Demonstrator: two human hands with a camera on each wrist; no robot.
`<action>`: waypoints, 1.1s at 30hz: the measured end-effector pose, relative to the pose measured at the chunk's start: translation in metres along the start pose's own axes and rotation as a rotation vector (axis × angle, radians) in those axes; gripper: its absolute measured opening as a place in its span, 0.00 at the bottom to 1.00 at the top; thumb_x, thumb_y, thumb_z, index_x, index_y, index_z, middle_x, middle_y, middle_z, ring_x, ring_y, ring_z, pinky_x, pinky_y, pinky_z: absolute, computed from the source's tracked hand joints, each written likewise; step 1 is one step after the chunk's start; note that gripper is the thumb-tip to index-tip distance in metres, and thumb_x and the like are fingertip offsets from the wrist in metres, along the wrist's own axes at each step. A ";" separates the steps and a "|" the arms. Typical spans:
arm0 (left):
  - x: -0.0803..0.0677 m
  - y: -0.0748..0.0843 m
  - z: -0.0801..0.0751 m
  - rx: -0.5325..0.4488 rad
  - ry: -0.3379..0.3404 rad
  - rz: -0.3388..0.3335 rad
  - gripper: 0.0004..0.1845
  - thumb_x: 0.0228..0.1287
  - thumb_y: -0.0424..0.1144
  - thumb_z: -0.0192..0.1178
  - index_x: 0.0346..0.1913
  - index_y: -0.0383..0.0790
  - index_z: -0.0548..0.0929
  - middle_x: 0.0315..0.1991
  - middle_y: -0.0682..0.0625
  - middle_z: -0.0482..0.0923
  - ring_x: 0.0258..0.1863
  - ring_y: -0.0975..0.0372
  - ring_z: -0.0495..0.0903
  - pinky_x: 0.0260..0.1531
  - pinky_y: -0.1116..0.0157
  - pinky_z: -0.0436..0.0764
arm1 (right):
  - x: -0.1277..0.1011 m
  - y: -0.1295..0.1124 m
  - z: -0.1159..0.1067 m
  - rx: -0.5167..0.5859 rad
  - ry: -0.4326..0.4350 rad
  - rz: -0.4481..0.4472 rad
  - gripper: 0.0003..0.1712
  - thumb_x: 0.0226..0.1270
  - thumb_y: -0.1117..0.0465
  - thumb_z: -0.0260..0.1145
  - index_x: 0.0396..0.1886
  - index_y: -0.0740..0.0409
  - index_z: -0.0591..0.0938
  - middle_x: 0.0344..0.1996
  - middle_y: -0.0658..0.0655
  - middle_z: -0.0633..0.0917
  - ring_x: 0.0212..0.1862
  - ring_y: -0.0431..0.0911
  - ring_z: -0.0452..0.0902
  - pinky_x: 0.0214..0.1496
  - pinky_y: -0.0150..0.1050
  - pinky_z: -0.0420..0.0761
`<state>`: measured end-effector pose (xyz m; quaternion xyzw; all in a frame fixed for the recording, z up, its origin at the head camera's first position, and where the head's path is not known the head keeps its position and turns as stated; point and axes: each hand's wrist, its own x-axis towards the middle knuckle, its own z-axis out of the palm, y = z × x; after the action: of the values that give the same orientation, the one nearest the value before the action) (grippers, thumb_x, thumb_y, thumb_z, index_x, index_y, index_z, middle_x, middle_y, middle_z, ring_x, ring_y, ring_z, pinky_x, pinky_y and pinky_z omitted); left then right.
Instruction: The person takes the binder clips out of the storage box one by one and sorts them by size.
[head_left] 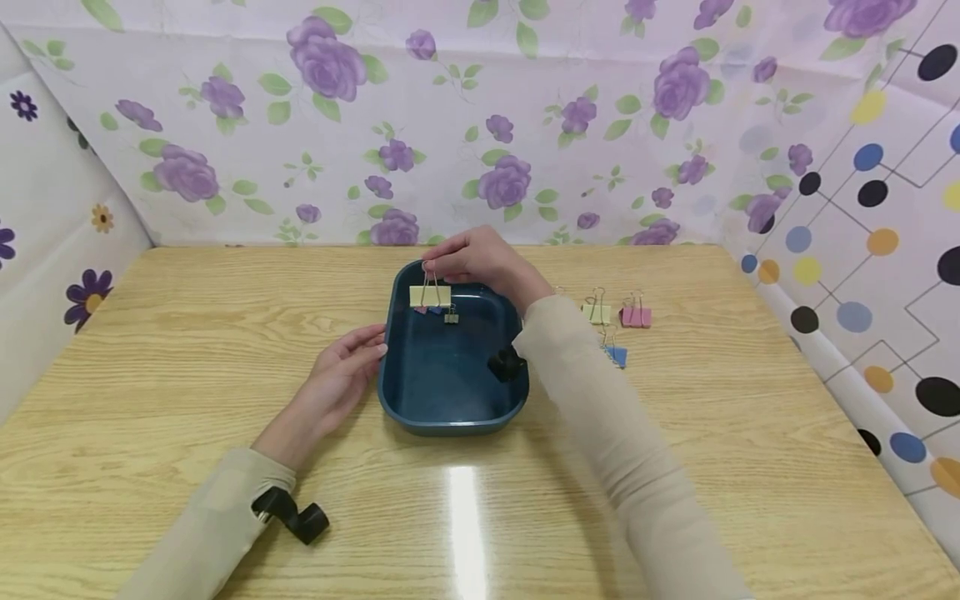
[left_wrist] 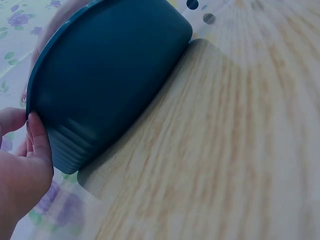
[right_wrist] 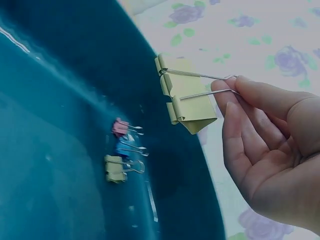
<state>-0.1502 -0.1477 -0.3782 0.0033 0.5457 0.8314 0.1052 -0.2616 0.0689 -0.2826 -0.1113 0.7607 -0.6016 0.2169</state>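
Between thumb and fingers, my right hand (head_left: 483, 257) pinches the wire handles of a large yellow binder clip (right_wrist: 190, 95), over the far left part of a dark blue tray (head_left: 453, 429). Beneath it, inside the tray, lie three small binder clips in a row: a pink clip (right_wrist: 120, 126), a blue clip (right_wrist: 127, 146) and a yellow clip (right_wrist: 115, 169). My left hand (head_left: 347, 375) grips the tray's left rim, thumb at the edge and fingers against the outer wall, as the left wrist view shows.
Right of the tray, on the wooden table (head_left: 225, 350), lie several more binder clips, among them a yellow clip (head_left: 597, 314), a pink clip (head_left: 636, 317) and a blue clip (head_left: 616, 356). Flowered cloth (head_left: 450, 125) rises behind the table; dotted cloth (head_left: 885, 250) lines the right side.
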 end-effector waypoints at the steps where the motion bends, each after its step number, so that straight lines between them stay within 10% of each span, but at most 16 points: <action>1: 0.000 0.000 0.000 0.001 0.000 -0.002 0.14 0.70 0.24 0.50 0.57 0.31 0.70 0.45 0.50 0.76 0.44 0.64 0.76 0.47 0.71 0.76 | -0.001 -0.002 -0.002 -0.003 0.002 -0.002 0.14 0.63 0.65 0.69 0.48 0.65 0.85 0.40 0.59 0.87 0.44 0.47 0.84 0.49 0.37 0.81; 33: 0.000 0.000 0.000 -0.012 0.009 -0.005 0.14 0.70 0.23 0.50 0.56 0.31 0.70 0.44 0.50 0.77 0.45 0.64 0.77 0.48 0.71 0.76 | -0.053 -0.006 -0.047 -0.112 0.019 -0.051 0.14 0.64 0.63 0.68 0.48 0.62 0.84 0.42 0.58 0.87 0.47 0.48 0.83 0.53 0.39 0.79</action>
<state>-0.1506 -0.1480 -0.3785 -0.0024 0.5410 0.8344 0.1051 -0.2371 0.1309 -0.2582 -0.1368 0.7922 -0.5644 0.1876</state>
